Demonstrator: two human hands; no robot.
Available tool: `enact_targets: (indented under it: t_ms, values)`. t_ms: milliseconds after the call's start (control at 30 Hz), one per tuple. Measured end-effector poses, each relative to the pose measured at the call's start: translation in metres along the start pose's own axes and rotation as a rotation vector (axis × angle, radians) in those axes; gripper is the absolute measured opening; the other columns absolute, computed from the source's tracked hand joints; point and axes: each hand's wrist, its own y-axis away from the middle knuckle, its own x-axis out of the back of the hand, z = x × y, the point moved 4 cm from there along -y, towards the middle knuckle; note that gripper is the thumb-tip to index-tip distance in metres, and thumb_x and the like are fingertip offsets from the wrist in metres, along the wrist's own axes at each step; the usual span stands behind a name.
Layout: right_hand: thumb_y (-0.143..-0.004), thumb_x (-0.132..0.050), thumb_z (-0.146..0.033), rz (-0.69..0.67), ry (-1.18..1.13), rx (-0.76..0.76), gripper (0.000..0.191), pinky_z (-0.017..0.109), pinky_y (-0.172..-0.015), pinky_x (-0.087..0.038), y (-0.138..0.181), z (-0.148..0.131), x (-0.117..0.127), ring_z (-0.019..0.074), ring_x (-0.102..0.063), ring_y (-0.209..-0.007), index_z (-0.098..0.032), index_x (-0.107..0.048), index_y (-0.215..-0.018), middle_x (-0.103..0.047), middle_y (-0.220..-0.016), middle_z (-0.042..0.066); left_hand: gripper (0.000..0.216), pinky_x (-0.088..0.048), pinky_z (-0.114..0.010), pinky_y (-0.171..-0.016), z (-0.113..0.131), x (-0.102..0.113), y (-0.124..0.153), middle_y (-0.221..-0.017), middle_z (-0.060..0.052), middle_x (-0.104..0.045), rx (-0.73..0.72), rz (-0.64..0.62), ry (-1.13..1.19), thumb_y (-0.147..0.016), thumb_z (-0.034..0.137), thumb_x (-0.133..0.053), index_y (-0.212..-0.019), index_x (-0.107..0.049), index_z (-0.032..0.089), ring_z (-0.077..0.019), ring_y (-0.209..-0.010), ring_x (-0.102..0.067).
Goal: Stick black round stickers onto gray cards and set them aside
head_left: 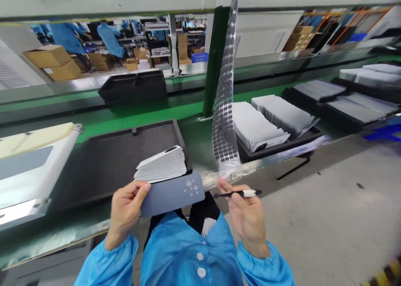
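Head view: sticker strip (226,98) hangs beside stacked panels (163,165).

Tweezer tips (219,195) blurred, sticker strip (226,89) cut off at the top, far workers (109,37) blurred

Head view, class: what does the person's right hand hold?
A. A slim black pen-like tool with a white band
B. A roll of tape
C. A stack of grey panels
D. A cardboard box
A: the right hand pinches a slim black pen-like tool with a white band near its end, while the left hand holds a grey flat panel in front of the black tray.
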Motion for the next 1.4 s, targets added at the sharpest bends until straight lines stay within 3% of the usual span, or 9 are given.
enact_targets:
  t_ms: [67,133,267,400,533,833,1400]
  values:
    - [-0.081,-0.080,-0.030,0.049,-0.013,-0.151,0.014,0.057,-0.109,-0.041,0.002,0.012,-0.004,0.0289,-0.068,-0.109,-0.022,-0.074,-0.090,-0.071,-0.107,0.014,0.041,-0.033,-0.017,-0.047,-0.009,-0.016,0.013,-0.063,-0.004,-0.055,0.075,-0.082,0.065,-0.092,0.046,-0.063,-0.074,-0.067,0.009,-0.0082,-0.053,-0.045]
    - [-0.071,-0.088,-0.035,0.125,0.003,-0.313,0.027,0.052,-0.107,-0.046,0.005,0.024,-0.004,0.0279,-0.070,-0.104,-0.017,-0.072,-0.085,-0.072,-0.100,0.014,0.044,-0.033,-0.017,-0.047,-0.021,-0.030,0.021,-0.062,-0.005,-0.055,0.176,-0.125,0.124,-0.090,0.049,-0.065,-0.074,-0.067,0.008,-0.0083,-0.053,-0.044]
    - [-0.055,-0.095,-0.038,0.276,0.050,-0.479,0.044,0.037,-0.086,-0.059,0.011,0.039,0.001,0.0244,-0.071,-0.092,-0.014,-0.068,-0.081,-0.071,-0.086,0.011,0.047,-0.035,-0.016,-0.048,-0.039,-0.044,0.026,-0.064,-0.007,-0.058,0.266,-0.178,0.125,-0.087,0.053,-0.067,-0.076,-0.071,0.007,-0.0085,-0.055,-0.047]
    - [-0.057,-0.094,-0.039,0.282,0.115,-0.493,0.043,0.032,-0.081,-0.060,0.014,0.048,0.006,0.0194,-0.070,-0.087,-0.014,-0.071,-0.084,-0.072,-0.090,0.009,0.047,-0.038,-0.015,-0.048,-0.043,-0.048,0.024,-0.068,-0.009,-0.064,0.294,-0.206,0.112,-0.085,0.051,-0.068,-0.083,-0.074,0.005,-0.0100,-0.056,-0.054]
    - [-0.064,-0.091,-0.037,0.238,0.178,-0.476,0.036,0.024,-0.072,-0.058,0.017,0.057,0.011,0.0155,-0.069,-0.083,-0.015,-0.073,-0.086,-0.072,-0.091,0.007,0.043,-0.036,-0.014,-0.045,-0.037,-0.048,0.021,-0.064,-0.008,-0.063,0.233,-0.219,0.043,-0.086,0.047,-0.067,-0.084,-0.075,0.005,-0.0095,-0.052,-0.053]
    - [-0.067,-0.090,-0.041,0.238,0.248,-0.479,0.040,0.033,-0.074,-0.061,0.018,0.063,0.015,0.0198,-0.070,-0.081,-0.014,-0.071,-0.090,-0.071,-0.090,0.007,0.041,-0.039,-0.016,-0.048,-0.041,-0.047,0.022,-0.071,-0.009,-0.067,0.226,-0.218,0.033,-0.087,0.048,-0.067,-0.084,-0.077,0.008,-0.0105,-0.055,-0.056]
    - [-0.062,-0.092,-0.040,0.273,0.258,-0.490,0.042,0.025,-0.064,-0.059,0.018,0.062,0.014,0.0137,-0.066,-0.071,-0.013,-0.072,-0.087,-0.067,-0.080,0.003,0.042,-0.040,-0.018,-0.050,-0.044,-0.046,0.025,-0.076,-0.010,-0.069,0.235,-0.231,0.018,-0.088,0.049,-0.066,-0.086,-0.077,0.008,-0.0112,-0.057,-0.055]
